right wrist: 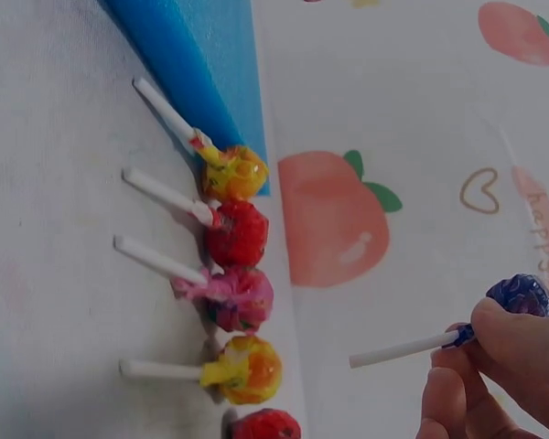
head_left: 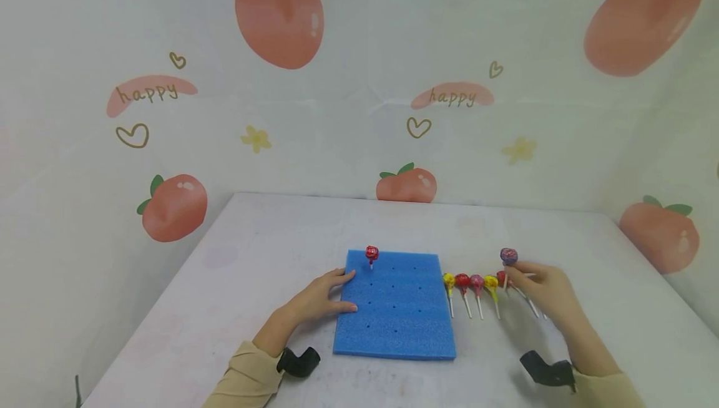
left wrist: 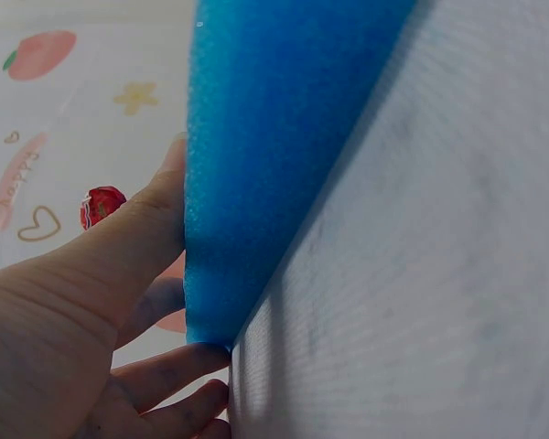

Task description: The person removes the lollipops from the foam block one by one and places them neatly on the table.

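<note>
A blue foam board (head_left: 393,327) with rows of small holes lies on the table. One red lollipop (head_left: 372,253) stands upright in a hole at its far left. My left hand (head_left: 320,299) rests along the board's left edge, fingers spread and fairly straight, thumb on the top surface. My right hand (head_left: 542,286) pinches a purple-blue lollipop (right wrist: 520,294) just below its wrapped head, held above the table with its white stick pointing down. Under and beside that hand lies a row of lollipops, among them a yellow one (right wrist: 234,174), a red one (right wrist: 238,233) and a pink one (right wrist: 242,299).
The white table (head_left: 269,239) reaches back to a white cloth backdrop (head_left: 337,127) printed with fruit, hearts and "happy". The lollipop row starts right at the board's right edge, heads away from me. Black wrist mounts (head_left: 298,363) sit on both forearms.
</note>
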Motion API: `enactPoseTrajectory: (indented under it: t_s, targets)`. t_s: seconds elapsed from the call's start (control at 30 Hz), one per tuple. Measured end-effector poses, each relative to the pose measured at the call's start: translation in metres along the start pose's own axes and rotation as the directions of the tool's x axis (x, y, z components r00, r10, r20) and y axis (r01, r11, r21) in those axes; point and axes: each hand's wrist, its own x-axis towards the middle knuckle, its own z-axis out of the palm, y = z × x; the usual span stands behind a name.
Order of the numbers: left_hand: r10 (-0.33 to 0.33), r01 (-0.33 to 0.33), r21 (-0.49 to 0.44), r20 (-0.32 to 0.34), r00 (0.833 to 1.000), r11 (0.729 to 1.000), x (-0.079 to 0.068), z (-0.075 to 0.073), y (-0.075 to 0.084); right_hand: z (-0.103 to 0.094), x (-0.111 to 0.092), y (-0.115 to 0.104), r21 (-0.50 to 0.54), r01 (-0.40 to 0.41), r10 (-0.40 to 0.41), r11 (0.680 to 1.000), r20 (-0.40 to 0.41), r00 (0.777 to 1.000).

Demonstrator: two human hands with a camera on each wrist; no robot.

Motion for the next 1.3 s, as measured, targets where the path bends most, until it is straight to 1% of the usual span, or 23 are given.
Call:
enactPoseTrajectory:
  t_s: [0.2, 0.4, 0.57, 0.73, 0.97, 1.3]
  targets:
    - [-0.004, 0.004, 0.001, 0.000, 1.000, 1.000, 0.000, 0.000, 0.000, -0.007, 0.000, 0.007, -0.015, -0.019, 0.019, 1.000, -0.012, 1.000]
    - [-0.007, 0.007, -0.004, 0.002, 1.000, 1.000, 0.000, 0.000, 0.001, -0.014, 0.000, 0.014, -0.037, -0.098, 0.099, 0.994, 0.030, 0.995]
    - [-0.013, 0.013, 0.000, 0.001, 1.000, 1.000, 0.000, 0.000, 0.000, -0.016, 0.002, 0.021, -0.043, -0.111, 0.110, 0.993, -0.005, 0.994]
    - [-0.018, 0.018, 0.006, 0.000, 1.000, 1.000, 0.000, 0.000, 0.001, -0.020, 0.003, 0.028, -0.045, -0.138, 0.137, 0.989, -0.010, 0.990]
    - [-0.023, 0.023, 0.007, -0.001, 1.000, 1.000, 0.000, -0.001, 0.002, -0.023, 0.003, 0.041, -0.028, -0.111, 0.108, 0.993, -0.072, 0.991]
    - [-0.023, 0.023, 0.007, 0.001, 1.000, 1.000, 0.000, 0.000, 0.000, -0.024, 0.007, 0.056, -0.039, -0.163, 0.160, 0.986, -0.083, 0.984]
